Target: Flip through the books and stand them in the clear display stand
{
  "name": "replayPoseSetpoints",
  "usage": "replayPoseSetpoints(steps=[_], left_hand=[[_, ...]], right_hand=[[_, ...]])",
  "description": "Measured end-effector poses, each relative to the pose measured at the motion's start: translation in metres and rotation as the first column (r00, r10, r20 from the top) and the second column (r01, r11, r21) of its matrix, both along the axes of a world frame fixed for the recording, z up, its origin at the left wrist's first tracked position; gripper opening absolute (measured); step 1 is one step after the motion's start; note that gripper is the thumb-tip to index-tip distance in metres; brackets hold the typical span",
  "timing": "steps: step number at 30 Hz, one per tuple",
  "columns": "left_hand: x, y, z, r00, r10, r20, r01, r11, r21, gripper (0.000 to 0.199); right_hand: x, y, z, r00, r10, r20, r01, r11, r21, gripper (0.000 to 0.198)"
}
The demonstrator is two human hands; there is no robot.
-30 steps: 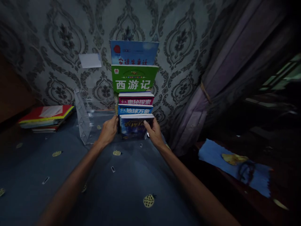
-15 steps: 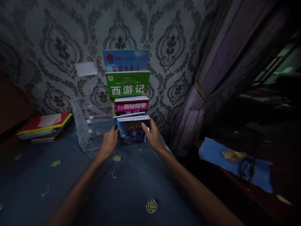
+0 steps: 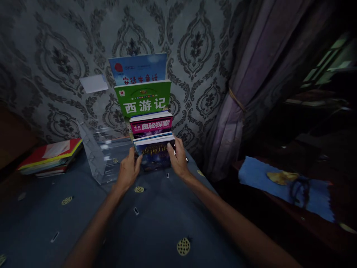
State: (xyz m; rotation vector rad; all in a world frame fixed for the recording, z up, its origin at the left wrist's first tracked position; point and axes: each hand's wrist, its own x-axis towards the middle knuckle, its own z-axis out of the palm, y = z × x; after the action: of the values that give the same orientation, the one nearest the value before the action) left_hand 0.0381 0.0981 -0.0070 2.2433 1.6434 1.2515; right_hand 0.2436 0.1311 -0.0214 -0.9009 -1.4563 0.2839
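Observation:
A dark blue book (image 3: 156,156) with gold lettering stands at the front of a tiered row of books. My left hand (image 3: 129,169) grips its left edge, thumb on the cover and fingers behind. My right hand (image 3: 177,158) holds the right edge the same way. Behind it rise a magenta-banded book (image 3: 152,126), a green book (image 3: 145,98) with white characters and, tallest, a light blue book (image 3: 139,69). The right part of a clear stepped rack (image 3: 95,149) is hidden by the books; its left side shows.
Left of the rack lies a stack of books and folders (image 3: 50,156) with a red and yellow top. A small white card (image 3: 94,84) is above the rack. On the right are a tied curtain (image 3: 237,100) and a blue cloth (image 3: 259,175) with a yellowish item on it.
The view has shifted slightly, so the books appear a little further left and tilted. My left thumb now lies over the front book's cover edge; the book sits closer against those behind.

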Motion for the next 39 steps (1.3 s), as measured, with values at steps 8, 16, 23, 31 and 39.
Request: replayPoseSetpoints(steps=[8, 16, 23, 31, 39], left_hand=[[-0.011, 0.005, 0.009, 0.993, -0.058, -0.107, 0.049, 0.995, -0.087, 0.017], [-0.002, -0.003, 0.006, 0.997, -0.037, -0.062, 0.031, 0.995, -0.096, 0.027], [0.013, -0.008, 0.019, 1.0, 0.013, 0.025, -0.016, 0.993, 0.12, 0.058], [0.015, 0.007, 0.017, 0.998, 0.07, 0.01, -0.07, 0.969, 0.236, 0.042], [0.019, 0.003, 0.016, 0.996, 0.085, 0.041, -0.092, 0.96, 0.264, 0.04]], right_hand=[[0.001, 0.003, -0.004, 0.997, -0.007, 0.079, 0.011, 0.999, -0.049, 0.06], [0.008, 0.005, 0.002, 0.994, 0.011, 0.109, -0.014, 1.0, 0.024, 0.051], [0.011, 0.008, 0.007, 0.995, 0.102, 0.001, -0.102, 0.994, -0.048, 0.053], [0.001, 0.015, 0.004, 0.991, 0.071, -0.117, -0.089, 0.984, -0.155, 0.058], [-0.009, 0.018, 0.002, 0.995, 0.029, -0.095, -0.044, 0.987, -0.154, 0.061]])
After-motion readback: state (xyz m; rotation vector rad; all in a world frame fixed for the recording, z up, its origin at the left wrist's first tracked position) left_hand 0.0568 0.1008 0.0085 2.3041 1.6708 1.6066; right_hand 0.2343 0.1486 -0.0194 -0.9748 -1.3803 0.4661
